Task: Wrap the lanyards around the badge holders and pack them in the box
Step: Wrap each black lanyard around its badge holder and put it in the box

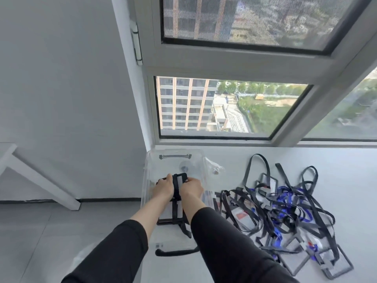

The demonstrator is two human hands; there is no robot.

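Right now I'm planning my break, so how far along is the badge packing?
Early days. Done: one wrapped badge holder already lies in the clear box. In hand: the left hand and right hand grip a second wrapped holder within the box's far half. Left: the tangled pile of lanyards and holders beside the box, which looks unwrapped.

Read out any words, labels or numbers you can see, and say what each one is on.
Nothing here is legible.
Sticker on the clear box: code-like print, too small to read.
Cards in the piled badge holders: red marks, blurred.
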